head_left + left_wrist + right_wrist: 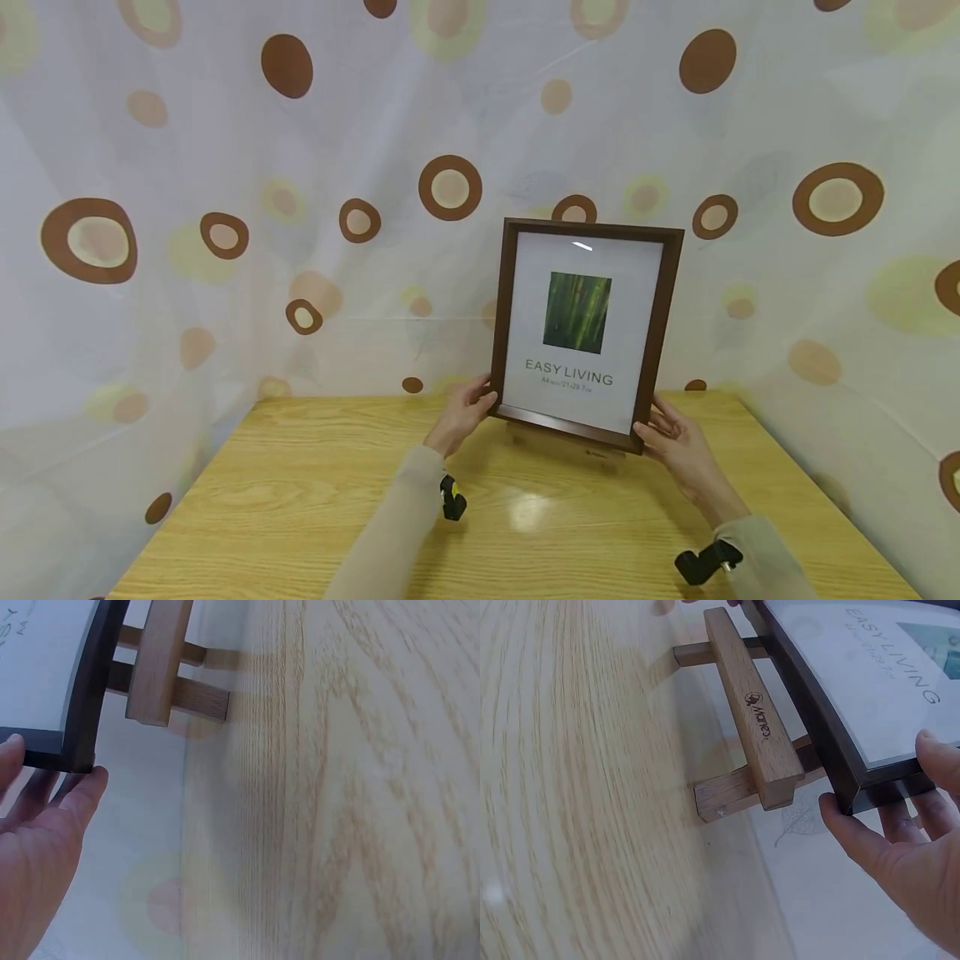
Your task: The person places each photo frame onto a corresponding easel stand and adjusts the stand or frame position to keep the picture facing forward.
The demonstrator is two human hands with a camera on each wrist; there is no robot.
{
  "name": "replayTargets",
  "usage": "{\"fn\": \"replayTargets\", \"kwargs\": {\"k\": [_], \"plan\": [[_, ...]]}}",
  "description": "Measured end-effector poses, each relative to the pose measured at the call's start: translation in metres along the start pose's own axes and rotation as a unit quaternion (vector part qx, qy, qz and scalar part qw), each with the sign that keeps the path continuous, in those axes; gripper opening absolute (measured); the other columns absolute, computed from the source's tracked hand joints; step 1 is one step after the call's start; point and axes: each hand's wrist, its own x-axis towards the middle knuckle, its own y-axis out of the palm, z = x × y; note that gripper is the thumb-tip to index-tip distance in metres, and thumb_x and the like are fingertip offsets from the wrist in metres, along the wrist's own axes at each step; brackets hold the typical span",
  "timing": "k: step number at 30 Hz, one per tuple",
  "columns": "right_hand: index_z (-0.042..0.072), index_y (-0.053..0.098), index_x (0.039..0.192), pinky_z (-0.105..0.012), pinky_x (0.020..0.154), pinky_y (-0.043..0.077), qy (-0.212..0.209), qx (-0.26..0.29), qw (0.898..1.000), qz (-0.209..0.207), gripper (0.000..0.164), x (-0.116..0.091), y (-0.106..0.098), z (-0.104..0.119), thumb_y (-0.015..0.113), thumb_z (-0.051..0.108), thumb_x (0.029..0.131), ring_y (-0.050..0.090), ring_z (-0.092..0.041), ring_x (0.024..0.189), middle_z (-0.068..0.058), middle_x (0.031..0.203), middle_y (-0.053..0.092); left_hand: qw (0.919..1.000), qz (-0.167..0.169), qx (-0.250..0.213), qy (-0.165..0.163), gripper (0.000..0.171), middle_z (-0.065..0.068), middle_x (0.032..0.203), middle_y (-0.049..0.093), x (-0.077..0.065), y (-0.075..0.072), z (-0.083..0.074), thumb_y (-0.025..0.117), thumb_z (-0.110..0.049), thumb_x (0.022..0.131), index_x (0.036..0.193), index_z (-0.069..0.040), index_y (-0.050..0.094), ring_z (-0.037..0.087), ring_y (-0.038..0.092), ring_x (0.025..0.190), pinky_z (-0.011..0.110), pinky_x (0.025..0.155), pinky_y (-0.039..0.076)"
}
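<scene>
A dark brown picture frame [581, 329] stands nearly upright in the head view, tilted sideways, with a green bamboo picture and "EASY LIVING" printed inside. My left hand [461, 411] grips its lower left corner, thumb on the front and fingers behind. At the lower right corner, my right hand [677, 444] holds it the same way. Just below the frame is a small wooden easel [754, 712], its ledge bearing a dark logo in the right wrist view. A gap shows between ledge and frame edge in the left wrist view. The frame hides most of the easel.
The light wooden table [315, 475] spreads out below both arms. Behind it and along both sides hangs a white curtain [360, 100] with brown and pale yellow dots. A black wrist mount [453, 498] sits on the left sleeve, another black mount [707, 562] on the right.
</scene>
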Motion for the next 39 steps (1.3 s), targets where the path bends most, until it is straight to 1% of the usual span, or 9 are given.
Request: {"fn": "replayTargets", "kwargs": {"k": [13,18,19,21,23,26,29,33,39], "plan": [[0.003,0.013,0.157,-0.019,0.083,0.055,0.005,0.004,1.000,-0.014,0.077,-0.002,-0.002,-0.017,0.061,0.009,0.097,0.061,0.006,0.102,0.029,0.109,0.059,0.9998,0.008,-0.011,-0.013,0.052,0.023,0.151,0.040,0.004,0.004,0.014,0.048,-0.011,0.104,0.153,-0.006,0.032,0.039,0.040,0.138,0.056,0.112,0.036],[0.005,0.012,0.157,-0.019,0.084,0.054,0.003,-0.016,1.000,-0.016,0.077,-0.001,-0.005,-0.019,0.060,0.014,0.098,0.059,0.008,0.103,0.028,0.113,0.055,0.9994,0.004,0.031,-0.012,0.057,0.024,0.142,0.049,0.007,0.008,0.016,0.053,-0.010,0.101,0.154,-0.012,0.030,0.037,0.048,0.131,0.052,0.108,0.043],[0.005,0.013,0.157,-0.019,0.084,0.054,0.004,-0.023,1.000,-0.016,0.077,-0.001,-0.006,-0.019,0.061,0.015,0.098,0.058,0.008,0.104,0.025,0.116,0.055,0.9991,0.004,0.041,-0.012,0.059,0.025,0.139,0.051,0.007,0.009,0.015,0.054,-0.008,0.100,0.153,-0.013,0.030,0.037,0.050,0.129,0.051,0.106,0.044],[0.005,0.016,0.157,-0.019,0.085,0.054,0.007,-0.045,0.999,-0.019,0.075,0.001,-0.006,-0.019,0.061,0.016,0.098,0.058,0.005,0.107,0.010,0.128,0.057,0.9986,0.004,0.052,-0.011,0.060,0.025,0.135,0.053,0.007,0.012,0.016,0.056,-0.004,0.098,0.152,-0.014,0.031,0.036,0.052,0.125,0.048,0.101,0.048],[0.004,0.019,0.156,-0.019,0.086,0.054,0.016,-0.076,0.997,-0.015,0.073,0.001,-0.004,-0.021,0.062,0.016,0.098,0.057,-0.005,0.115,-0.007,0.139,0.054,0.9983,0.001,0.057,-0.014,0.059,0.025,0.133,0.054,0.008,0.015,0.018,0.056,-0.001,0.097,0.150,-0.011,0.032,0.035,0.054,0.123,0.044,0.097,0.052],[-0.002,0.025,0.153,-0.021,0.089,0.054,0.042,-0.129,0.991,-0.001,0.070,-0.001,0.000,-0.026,0.062,0.019,0.098,0.052,-0.024,0.127,-0.030,0.148,0.040,0.9984,-0.006,0.048,-0.031,0.055,0.026,0.134,0.052,0.009,0.019,0.024,0.056,0.000,0.096,0.147,-0.007,0.036,0.033,0.056,0.118,0.042,0.093,0.054],[-0.006,0.024,0.152,-0.030,0.093,0.055,0.076,-0.118,0.990,0.016,0.068,-0.005,0.005,-0.030,0.060,0.017,0.099,0.052,-0.031,0.127,-0.034,0.147,0.038,0.9980,-0.010,0.030,-0.055,0.054,0.026,0.136,0.050,0.007,0.021,0.027,0.056,-0.002,0.097,0.147,-0.006,0.036,0.029,0.059,0.113,0.044,0.093,0.055],[-0.007,0.021,0.152,-0.036,0.096,0.054,0.099,-0.077,0.992,0.008,0.067,-0.006,0.009,-0.033,0.057,0.016,0.101,0.060,-0.021,0.116,-0.035,0.147,0.035,0.9981,-0.005,0.001,-0.062,0.050,0.026,0.135,0.049,0.005,0.020,0.027,0.056,-0.002,0.098,0.145,-0.004,0.038,0.025,0.059,0.106,0.043,0.094,0.054],[-0.006,0.023,0.152,-0.031,0.096,0.054,0.094,-0.068,0.993,-0.005,0.067,0.002,0.010,-0.032,0.058,0.017,0.100,0.058,-0.009,0.111,-0.033,0.149,0.034,0.9985,0.007,-0.012,-0.054,0.042,0.025,0.129,0.050,0.002,0.013,0.022,0.056,0.000,0.097,0.136,-0.001,0.043,0.023,0.059,0.103,0.040,0.093,0.055]]}}
